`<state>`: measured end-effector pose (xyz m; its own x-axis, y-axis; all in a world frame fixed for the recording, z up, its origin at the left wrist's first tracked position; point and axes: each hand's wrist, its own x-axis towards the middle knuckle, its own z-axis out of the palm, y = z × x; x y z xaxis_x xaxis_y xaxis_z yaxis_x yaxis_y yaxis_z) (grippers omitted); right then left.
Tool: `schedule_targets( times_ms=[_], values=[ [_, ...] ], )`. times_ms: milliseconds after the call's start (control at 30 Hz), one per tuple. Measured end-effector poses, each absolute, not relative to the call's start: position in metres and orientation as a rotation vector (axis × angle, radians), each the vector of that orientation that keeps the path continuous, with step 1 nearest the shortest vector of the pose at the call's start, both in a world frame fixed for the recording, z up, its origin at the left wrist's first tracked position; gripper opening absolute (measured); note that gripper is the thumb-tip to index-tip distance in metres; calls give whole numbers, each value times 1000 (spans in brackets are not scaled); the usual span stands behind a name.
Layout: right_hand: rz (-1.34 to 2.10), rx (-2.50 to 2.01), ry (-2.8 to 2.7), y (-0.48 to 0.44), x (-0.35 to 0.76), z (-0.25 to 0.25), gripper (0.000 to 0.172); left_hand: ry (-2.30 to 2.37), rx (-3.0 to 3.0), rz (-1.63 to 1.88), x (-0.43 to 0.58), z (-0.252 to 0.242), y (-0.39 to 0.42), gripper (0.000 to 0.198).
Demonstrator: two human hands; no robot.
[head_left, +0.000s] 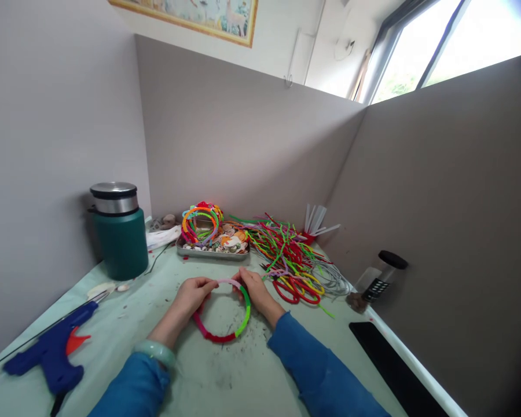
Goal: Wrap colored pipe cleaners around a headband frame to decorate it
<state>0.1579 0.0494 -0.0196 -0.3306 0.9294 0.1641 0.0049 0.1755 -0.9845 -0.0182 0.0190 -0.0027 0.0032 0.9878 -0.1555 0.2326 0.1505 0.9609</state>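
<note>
A ring wrapped in pink, red and green fuzzy stem (220, 339) is held just above the pale green table (217, 382). My left hand (194, 293) pinches its upper left part, thumb and fingers closed on it. On the upper right, my right hand (252, 288) grips the ring where pale pink meets green. A pale pink stretch of the ring shows between the two hands. Some of my right fingers are hidden behind the ring.
A metal tray (212, 253) behind holds shells and colourful rings (202, 225). Fuzzy stems (282, 243) and red-handled scissors (301, 291) lie right of it. A green flask (120, 243) and blue glue gun (54, 347) are left; a jar (384, 275) and black strip (391, 365) are right.
</note>
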Motion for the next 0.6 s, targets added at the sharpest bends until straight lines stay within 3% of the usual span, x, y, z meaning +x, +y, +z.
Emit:
schedule_targets(
  times_ms=[600],
  values=[
    [1277, -956, -1541, 49, 159, -18, 47, 1434, 1287, 983, -21, -10, 24, 41]
  ],
)
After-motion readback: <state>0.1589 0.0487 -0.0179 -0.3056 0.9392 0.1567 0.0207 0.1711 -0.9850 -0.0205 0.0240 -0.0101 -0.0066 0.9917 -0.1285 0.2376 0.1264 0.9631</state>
